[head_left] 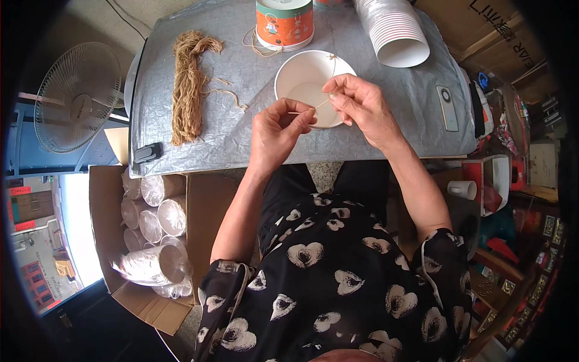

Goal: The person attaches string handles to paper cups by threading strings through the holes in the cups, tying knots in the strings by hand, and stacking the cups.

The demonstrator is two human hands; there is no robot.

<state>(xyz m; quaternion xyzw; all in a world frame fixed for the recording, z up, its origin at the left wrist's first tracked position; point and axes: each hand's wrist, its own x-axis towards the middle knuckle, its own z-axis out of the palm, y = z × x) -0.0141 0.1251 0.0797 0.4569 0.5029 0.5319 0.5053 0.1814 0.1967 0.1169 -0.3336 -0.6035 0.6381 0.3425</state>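
A white paper bucket (291, 77) stands on the table before me, its open mouth facing up toward me. At its far rim a thin tan cord is tied in a small knot (332, 57). Over the near side of the mouth, a short stretch of cord (323, 103) runs taut between my hands. My left hand (276, 131) pinches one part of it between thumb and fingertips. The fingertips of my right hand (360, 107) pinch the other part, to the right and slightly farther away. My hands hide part of the bucket's near rim.
A bundle of tan cords (188, 90) lies at left on the grey-covered table (235, 142). Behind the bucket is an orange-and-green bucket (284, 27); stacked white buckets (401, 42) lie farther right. A phone (447, 108) rests at right. An open cardboard box (202, 223) holds wrapped stacks below left.
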